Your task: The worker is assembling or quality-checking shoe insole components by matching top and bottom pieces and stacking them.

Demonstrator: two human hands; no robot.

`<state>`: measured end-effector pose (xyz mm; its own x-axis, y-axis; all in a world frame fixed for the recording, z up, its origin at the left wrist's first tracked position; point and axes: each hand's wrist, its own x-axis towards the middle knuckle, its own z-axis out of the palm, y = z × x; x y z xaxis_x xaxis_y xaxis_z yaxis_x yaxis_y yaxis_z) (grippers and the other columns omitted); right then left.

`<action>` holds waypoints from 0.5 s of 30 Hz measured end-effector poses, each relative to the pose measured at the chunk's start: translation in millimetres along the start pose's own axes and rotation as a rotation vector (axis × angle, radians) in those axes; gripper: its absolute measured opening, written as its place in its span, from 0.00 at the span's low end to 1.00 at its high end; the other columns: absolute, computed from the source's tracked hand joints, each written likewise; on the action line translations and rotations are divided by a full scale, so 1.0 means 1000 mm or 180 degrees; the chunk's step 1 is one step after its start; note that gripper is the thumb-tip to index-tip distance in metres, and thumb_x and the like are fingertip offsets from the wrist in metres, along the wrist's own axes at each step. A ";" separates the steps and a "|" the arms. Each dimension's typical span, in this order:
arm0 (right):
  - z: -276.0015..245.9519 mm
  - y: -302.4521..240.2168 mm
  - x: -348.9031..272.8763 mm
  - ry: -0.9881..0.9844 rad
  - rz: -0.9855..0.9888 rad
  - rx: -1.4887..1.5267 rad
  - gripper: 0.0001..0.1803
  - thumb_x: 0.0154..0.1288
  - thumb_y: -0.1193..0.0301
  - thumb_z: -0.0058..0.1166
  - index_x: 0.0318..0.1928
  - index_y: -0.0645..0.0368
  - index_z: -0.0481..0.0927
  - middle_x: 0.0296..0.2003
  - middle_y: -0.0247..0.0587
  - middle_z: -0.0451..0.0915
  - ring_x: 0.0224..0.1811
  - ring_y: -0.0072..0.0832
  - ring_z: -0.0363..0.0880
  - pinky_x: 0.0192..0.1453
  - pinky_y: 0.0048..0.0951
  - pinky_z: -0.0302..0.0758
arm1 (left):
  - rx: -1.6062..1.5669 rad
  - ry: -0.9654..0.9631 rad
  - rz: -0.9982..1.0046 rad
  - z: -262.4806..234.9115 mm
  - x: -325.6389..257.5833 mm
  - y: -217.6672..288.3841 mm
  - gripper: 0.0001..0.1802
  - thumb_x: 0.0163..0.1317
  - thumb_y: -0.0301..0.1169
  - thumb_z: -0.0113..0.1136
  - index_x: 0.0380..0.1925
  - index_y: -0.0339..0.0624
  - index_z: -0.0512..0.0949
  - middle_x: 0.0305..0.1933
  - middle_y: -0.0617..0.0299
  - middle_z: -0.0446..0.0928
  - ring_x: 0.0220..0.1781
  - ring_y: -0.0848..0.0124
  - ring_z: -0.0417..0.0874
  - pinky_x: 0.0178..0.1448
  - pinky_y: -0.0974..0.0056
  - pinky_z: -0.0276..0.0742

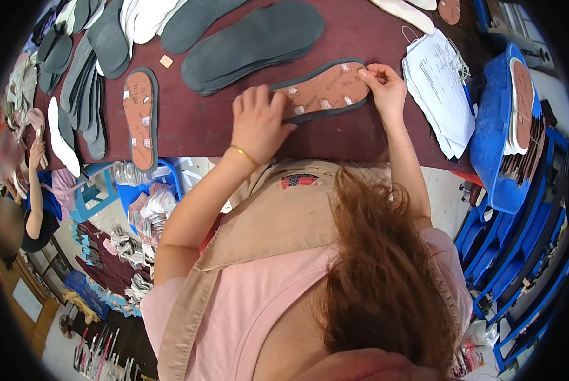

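Observation:
A brown insole board with small whitish patches lies on a slightly larger dark grey foam sole, together forming one layered insole (325, 90) near the table's front edge. My right hand (386, 92) pinches its right end between thumb and fingers. Over the left end lies my left hand (257, 120), its fingers bent onto the insole and hiding that end. A second layered insole (141, 114), also brown on dark grey, rests to the left of my hands. Just behind my left hand sits a thick stack of dark grey foam soles (252, 44).
Several dark grey soles (110, 41) and white ones spread over the dark red table (189, 136) at left. Papers (438, 89) lie at right, beside a blue bin (495, 127) holding brown insoles. Another person's arm (35, 190) is at far left. Blue racks (506, 247) stand lower right.

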<state>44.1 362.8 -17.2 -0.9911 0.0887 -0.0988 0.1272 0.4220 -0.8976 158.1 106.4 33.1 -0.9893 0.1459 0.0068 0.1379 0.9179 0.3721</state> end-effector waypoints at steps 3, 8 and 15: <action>0.001 0.000 -0.001 0.0082 0.0002 -0.0036 0.13 0.53 0.70 0.69 0.36 0.65 0.83 0.24 0.34 0.81 0.25 0.16 0.76 0.34 0.19 0.75 | -0.0245 0.0369 0.0340 0.018 0.021 0.010 0.31 0.48 0.42 0.70 0.55 0.57 0.74 0.59 0.63 0.70 0.62 0.56 0.67 0.60 0.52 0.65; -0.004 -0.034 -0.003 -0.0138 -0.0393 -0.1649 0.19 0.50 0.66 0.71 0.43 0.57 0.82 0.37 0.43 0.79 0.42 0.31 0.78 0.46 0.28 0.75 | -0.0651 0.0329 0.0945 0.045 0.026 0.003 0.29 0.53 0.37 0.66 0.58 0.60 0.74 0.64 0.63 0.69 0.62 0.61 0.70 0.61 0.53 0.67; 0.055 -0.035 0.012 0.0813 -0.2452 -0.2464 0.21 0.60 0.62 0.61 0.52 0.53 0.73 0.47 0.47 0.73 0.51 0.43 0.72 0.56 0.42 0.69 | -0.0502 0.0338 0.1006 0.043 0.033 0.009 0.29 0.53 0.37 0.66 0.58 0.59 0.75 0.64 0.60 0.69 0.61 0.58 0.70 0.61 0.54 0.67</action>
<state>25.2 299.1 -10.9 -0.7901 -0.2930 0.5385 -0.4391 0.8834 -0.1635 128.9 135.0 -2.8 -0.8996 0.3664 0.2376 0.4366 0.7642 0.4747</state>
